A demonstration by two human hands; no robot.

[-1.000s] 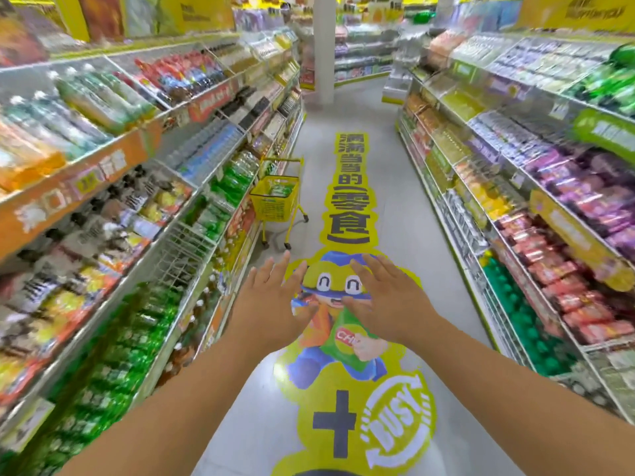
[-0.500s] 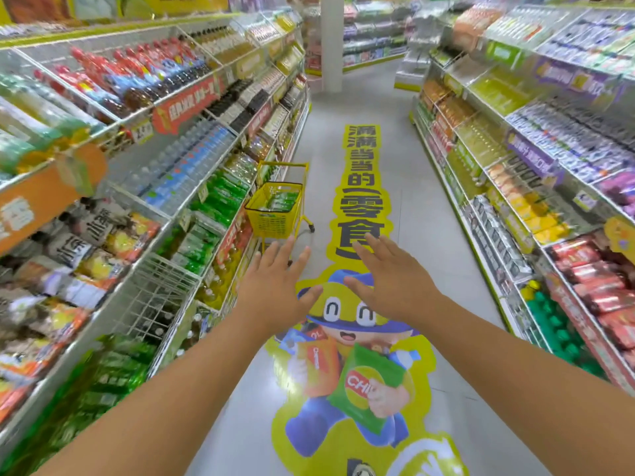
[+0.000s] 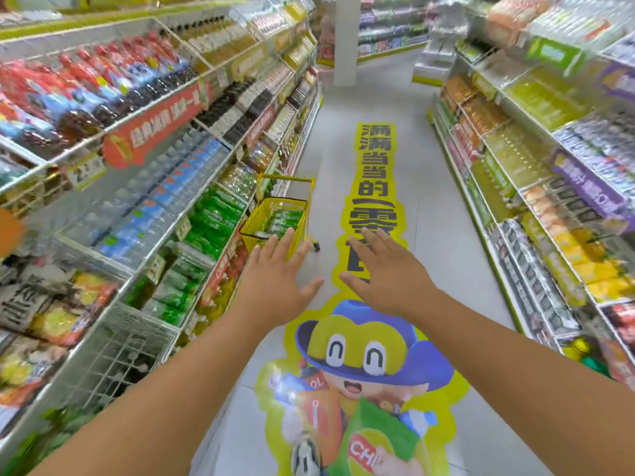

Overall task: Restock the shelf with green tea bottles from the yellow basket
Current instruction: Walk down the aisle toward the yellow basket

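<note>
In a shop aisle with a pale grey floor, a yellow basket on a wheeled frame stands ahead, just beside the left shelf, with green tea bottles lying inside it. More green bottles fill that shelf's middle tier. A cartoon floor sticker runs down the aisle between stocked shelves. The left hand and right hand reach forward, palms down, fingers spread, holding nothing.
</note>
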